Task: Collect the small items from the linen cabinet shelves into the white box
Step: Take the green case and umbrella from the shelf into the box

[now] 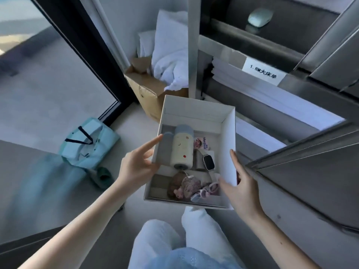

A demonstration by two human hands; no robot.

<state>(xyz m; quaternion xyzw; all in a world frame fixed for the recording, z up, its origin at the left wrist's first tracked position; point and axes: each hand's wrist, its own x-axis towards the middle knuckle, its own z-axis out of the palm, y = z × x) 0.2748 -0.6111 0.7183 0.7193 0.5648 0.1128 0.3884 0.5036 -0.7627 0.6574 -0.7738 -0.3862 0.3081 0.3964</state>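
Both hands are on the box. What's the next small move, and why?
Probably keep the left hand gripping the white box and free the right hand to reach the pale mouse on the upper shelf: it appears the only small item left there, while bottle and watch already lie boxed.

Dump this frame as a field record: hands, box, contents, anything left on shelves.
left hand: grips left wall of white box, index finger straight along it
right hand: holds box's right wall, thumb inside
box contents: cream bottle, smartwatch, manual card, hair ties
shelf: white mouse, not yet collected
floor: teal bag; cardboard carton with white linen
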